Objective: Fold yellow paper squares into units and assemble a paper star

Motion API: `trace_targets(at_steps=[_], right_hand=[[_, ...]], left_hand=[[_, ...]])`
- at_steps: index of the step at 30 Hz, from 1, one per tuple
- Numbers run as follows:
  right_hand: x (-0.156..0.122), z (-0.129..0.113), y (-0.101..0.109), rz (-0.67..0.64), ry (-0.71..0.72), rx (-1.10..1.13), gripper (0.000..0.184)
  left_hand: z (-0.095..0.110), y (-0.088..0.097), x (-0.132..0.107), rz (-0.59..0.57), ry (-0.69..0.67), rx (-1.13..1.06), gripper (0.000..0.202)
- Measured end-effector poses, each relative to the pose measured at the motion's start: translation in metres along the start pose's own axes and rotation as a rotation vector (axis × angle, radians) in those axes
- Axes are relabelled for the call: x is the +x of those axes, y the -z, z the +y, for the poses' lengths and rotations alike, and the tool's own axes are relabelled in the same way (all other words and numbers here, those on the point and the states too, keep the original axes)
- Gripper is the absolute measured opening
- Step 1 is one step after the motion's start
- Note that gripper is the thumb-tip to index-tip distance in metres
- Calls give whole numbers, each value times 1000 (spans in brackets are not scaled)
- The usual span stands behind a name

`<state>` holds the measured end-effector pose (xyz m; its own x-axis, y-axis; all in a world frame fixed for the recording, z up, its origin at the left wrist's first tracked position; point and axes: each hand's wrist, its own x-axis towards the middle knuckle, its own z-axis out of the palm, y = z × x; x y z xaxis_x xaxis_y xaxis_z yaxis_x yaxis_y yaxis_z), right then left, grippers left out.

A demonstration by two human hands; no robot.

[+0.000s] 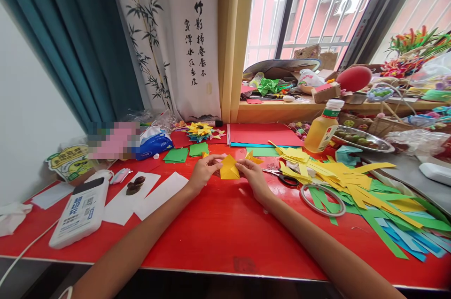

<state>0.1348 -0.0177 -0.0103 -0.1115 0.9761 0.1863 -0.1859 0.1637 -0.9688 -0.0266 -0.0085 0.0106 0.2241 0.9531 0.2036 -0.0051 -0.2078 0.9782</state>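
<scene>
Between my hands, just above the red table (211, 233), is a folded piece of yellow paper (230, 170) with a pointed top. My left hand (203, 173) pinches its left edge with thumb and fingers. On the opposite edge my right hand (254, 177) has the same paper between thumb and fingers. Folded yellow pieces (254, 158) lie just behind my right hand. Scissors (287, 180) with black handles rest to the right of that hand. Green paper squares (176, 155) lie beyond my left hand.
Yellow paper strips (338, 174), green and blue strips and a tape roll (323, 199) spread at the right. A juice bottle (323, 126) stands behind them. Red sheets (264, 134) lie at the back. A white box-shaped device (80, 214) and white papers (160, 195) are at left.
</scene>
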Motion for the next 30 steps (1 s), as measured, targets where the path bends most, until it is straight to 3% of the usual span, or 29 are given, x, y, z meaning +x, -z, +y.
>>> trace_targets(at_steps=[7,30], right_hand=[[3,3,2,6,-14,41,20],[-1,-1,1,24,85,-73,21]], left_hand=[[-1,-3,-3,61,30,-45,25],[1,-10,-7,-82,-4,-7,20]])
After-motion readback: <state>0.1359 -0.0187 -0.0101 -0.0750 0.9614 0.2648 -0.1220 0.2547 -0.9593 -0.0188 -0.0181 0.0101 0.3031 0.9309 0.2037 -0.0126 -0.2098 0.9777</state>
